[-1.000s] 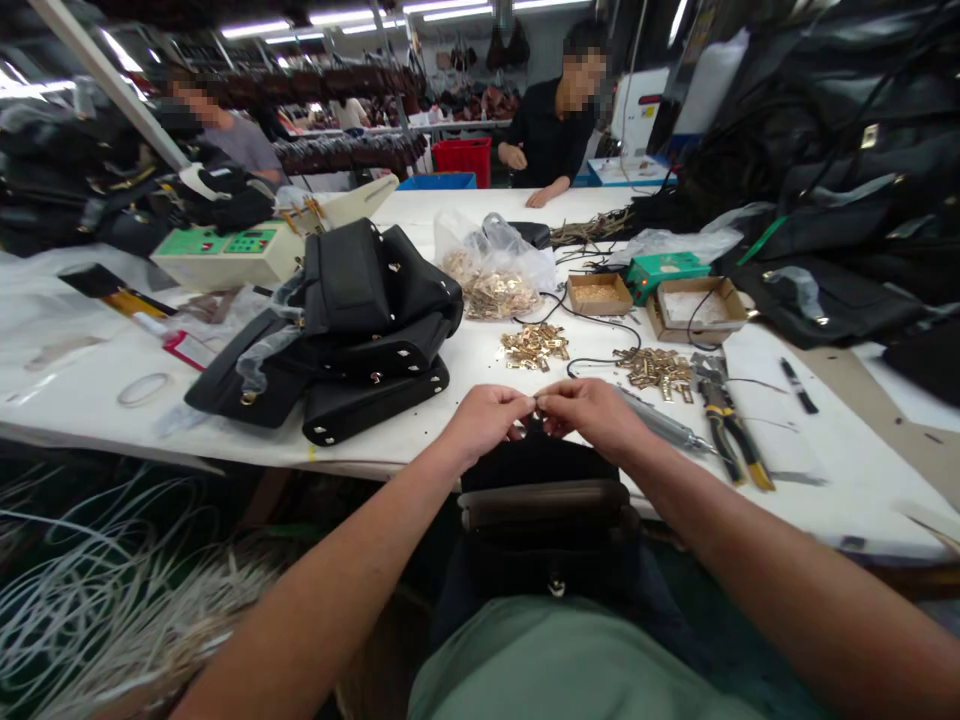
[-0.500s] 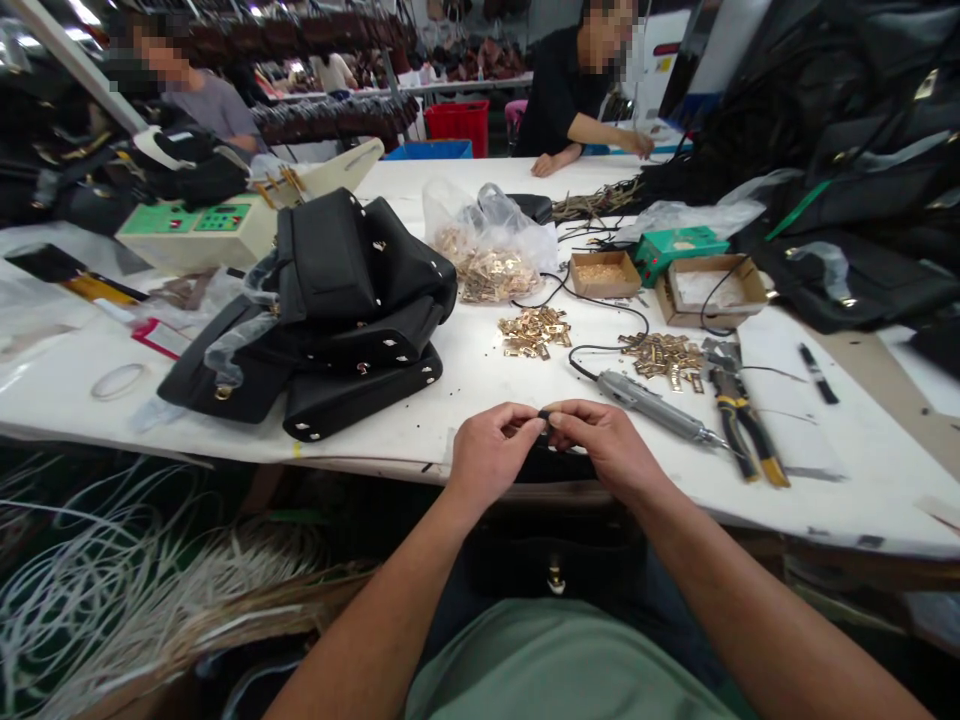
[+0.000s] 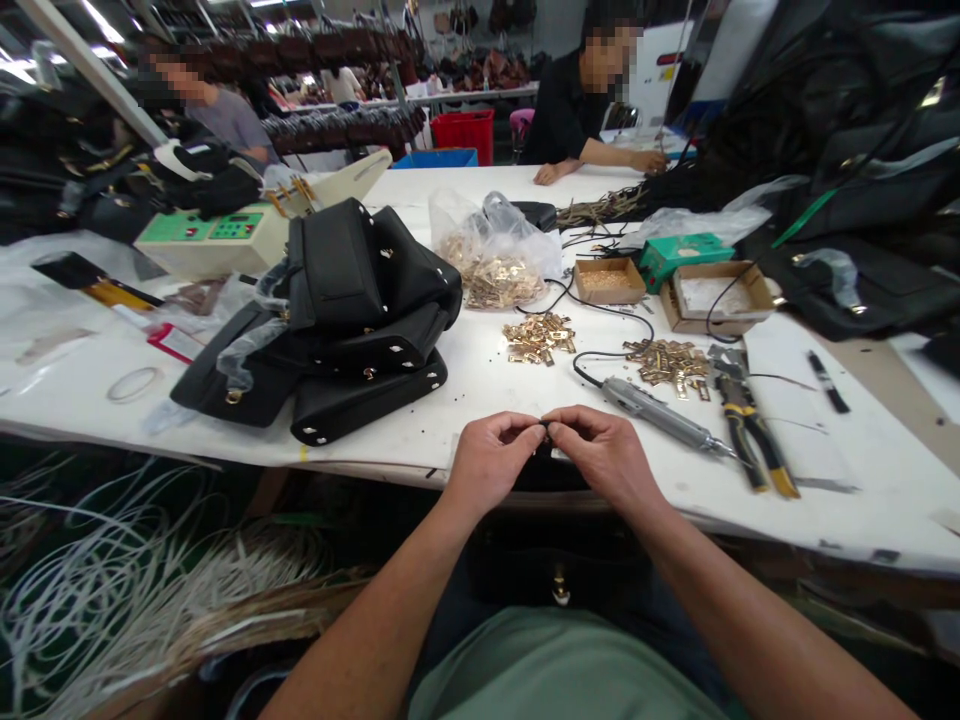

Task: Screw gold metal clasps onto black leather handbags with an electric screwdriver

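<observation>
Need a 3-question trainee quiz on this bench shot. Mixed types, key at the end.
1. Open: which hand tool lies at the tip of the corded electric screwdriver?
2. True or false: the left grip and right grip are held wide apart.
3. Count: how many loose piles of gold metal fittings lie directly on the white tabletop?

Key:
1. Yellow-and-black pliers.
2. False; their fingertips meet at a small black piece.
3. Two.
</observation>
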Demonstrator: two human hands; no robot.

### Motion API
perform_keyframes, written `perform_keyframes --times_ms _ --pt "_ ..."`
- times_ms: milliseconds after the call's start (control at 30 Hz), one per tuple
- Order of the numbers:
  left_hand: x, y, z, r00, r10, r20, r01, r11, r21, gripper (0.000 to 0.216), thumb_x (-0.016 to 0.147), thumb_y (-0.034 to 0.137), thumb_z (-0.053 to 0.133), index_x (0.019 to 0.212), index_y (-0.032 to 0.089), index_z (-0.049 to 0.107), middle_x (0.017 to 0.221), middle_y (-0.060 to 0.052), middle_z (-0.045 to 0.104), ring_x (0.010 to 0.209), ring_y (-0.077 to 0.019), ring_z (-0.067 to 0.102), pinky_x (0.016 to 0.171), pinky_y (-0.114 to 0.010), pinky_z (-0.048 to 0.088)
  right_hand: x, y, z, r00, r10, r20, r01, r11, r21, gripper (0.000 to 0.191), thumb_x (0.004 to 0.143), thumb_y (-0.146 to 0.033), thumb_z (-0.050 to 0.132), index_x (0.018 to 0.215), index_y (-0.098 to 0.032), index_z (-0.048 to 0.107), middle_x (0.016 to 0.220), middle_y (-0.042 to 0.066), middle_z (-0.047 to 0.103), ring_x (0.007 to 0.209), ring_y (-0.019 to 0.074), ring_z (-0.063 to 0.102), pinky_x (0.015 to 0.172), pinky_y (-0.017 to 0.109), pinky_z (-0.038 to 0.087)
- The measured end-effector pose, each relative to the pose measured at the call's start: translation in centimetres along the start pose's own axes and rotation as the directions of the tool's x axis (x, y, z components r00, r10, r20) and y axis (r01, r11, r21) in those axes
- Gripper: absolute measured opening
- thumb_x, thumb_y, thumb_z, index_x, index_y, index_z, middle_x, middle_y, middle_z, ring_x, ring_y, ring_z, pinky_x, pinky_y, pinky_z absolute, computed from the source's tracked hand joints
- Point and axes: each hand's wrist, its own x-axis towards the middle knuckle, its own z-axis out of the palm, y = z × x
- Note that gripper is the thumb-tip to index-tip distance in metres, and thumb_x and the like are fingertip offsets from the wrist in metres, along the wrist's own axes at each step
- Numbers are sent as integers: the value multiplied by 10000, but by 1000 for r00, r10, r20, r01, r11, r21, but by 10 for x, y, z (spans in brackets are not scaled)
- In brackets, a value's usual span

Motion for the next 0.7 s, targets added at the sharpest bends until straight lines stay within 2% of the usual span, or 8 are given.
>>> perform_keyframes --times_ms 233,433,700 --pt "0 4 -4 999 -22 40 21 1000 16 222 807 354 695 853 158 789 743 -28 735 698 -161 647 663 -248 477 -4 -4 2 999 -48 -23 46 996 -78 214 824 -301 624 883 -195 800 787 9 755 724 175 659 687 269 481" --pt "0 2 -5 998 -62 21 61 998 32 228 793 350 651 799 153 766 679 -21 694 640 -155 596 611 -251 436 -3 -6 11 998 -56 -24 55 996 -73 213 811 -299 600 838 -200 786 778 12 757 737 193 671 699 275 485" --pt "3 -7 -6 999 -35 13 35 999 5 269 771 392 643 800 148 753 708 -34 696 653 -165 587 618 -262 422 1 1 23 991 -126 -44 119 985 -125 211 813 -253 568 825 -214 775 777 12 753 754 208 689 696 284 483"
